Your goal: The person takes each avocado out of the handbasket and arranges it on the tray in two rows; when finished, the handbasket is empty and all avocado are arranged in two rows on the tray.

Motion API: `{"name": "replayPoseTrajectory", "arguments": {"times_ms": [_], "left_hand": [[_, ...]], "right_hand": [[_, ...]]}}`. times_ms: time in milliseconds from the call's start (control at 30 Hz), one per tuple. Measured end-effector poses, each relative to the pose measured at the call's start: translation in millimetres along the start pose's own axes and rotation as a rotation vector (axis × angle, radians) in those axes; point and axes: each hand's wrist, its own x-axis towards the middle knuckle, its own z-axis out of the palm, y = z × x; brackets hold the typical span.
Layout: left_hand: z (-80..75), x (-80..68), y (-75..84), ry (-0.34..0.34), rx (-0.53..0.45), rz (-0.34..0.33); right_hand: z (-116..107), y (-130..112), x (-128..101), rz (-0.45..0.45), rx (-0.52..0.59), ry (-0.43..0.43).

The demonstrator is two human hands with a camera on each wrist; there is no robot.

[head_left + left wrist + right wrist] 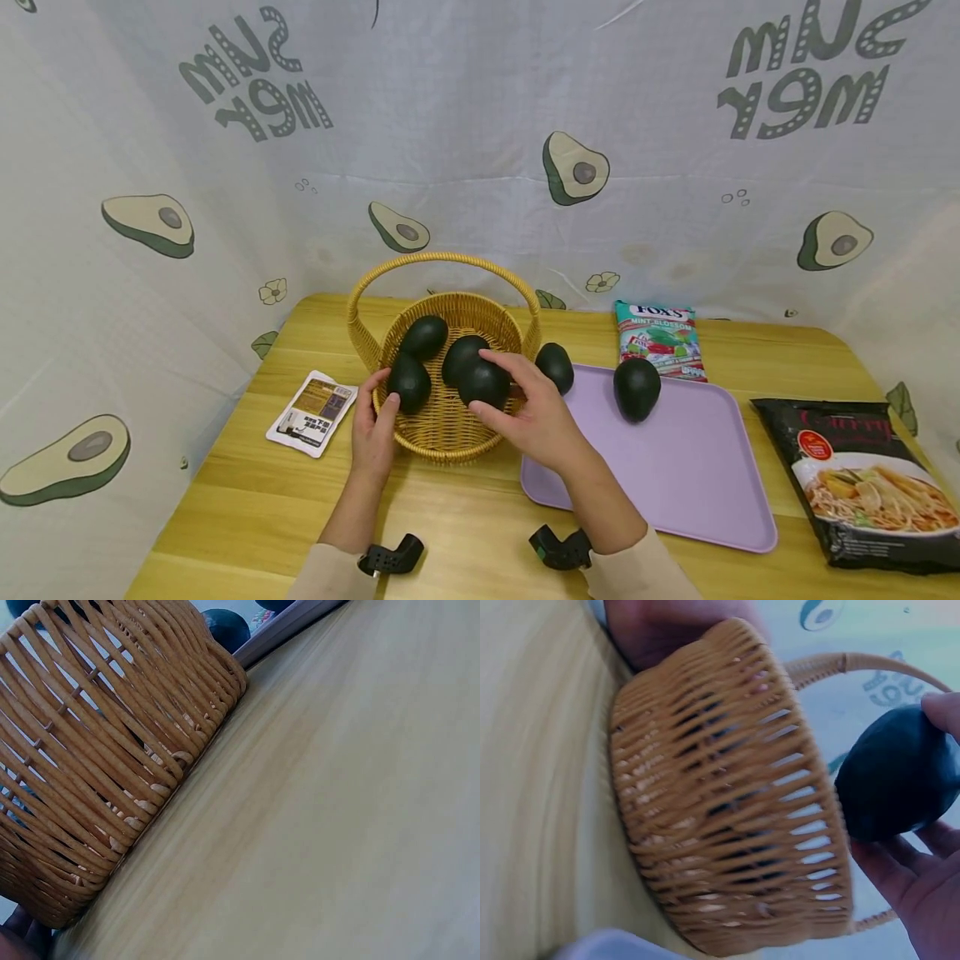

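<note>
1. Hands first, since they're sitting closest: the left hand (372, 433) is resting against the near-left rim of the wicker basket (442, 433), thumb hooking over the edge and fingers lying against the outside wall, so it's holding the basket by the rim.
2. Right hand (534, 414) is gripping a dark avocado (483, 383), fingers curling round it just over the basket's right side. The right wrist view is showing the same avocado (897, 774) cradled in the fingers (900, 874) right next to the rim.
3. Basket is sitting on the wooden worktop (450, 525), handle standing upright, and it's holding three more avocados (423, 336).
4. Lilac tray (675, 475) is lying just right of the basket, touching or nearly touching it. One avocado (637, 387) is standing on the tray, and another (555, 367) is sitting at the tray's far-left corner beside the basket.
5. Small white packet (312, 412) is lying left of the basket, and a noodle bag (862, 483) is sitting at the right edge.
6. Mint candy bag (658, 337) is lying behind the tray, near the avocado-print backdrop.
</note>
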Motion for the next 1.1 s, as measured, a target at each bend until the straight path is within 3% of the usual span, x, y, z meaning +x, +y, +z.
{"name": "replayPoseTrajectory", "arguments": {"times_ms": [500,900,1100], "left_hand": [[0.0,0.2,1.8,0.002,0.018,-0.028],[0.0,0.1,0.6,-0.008,0.004,-0.03],[-0.1,-1.1,0.9,-0.007,0.012,-0.029]], "right_hand": [[-40.9,-15.0,-12.9,0.011,-0.082,-0.026],[-50.8,-5.9,-24.7,0.094,-0.079,-0.072],[-59.5,-2.2,-27.5,0.139,-0.094,-0.042]]}}
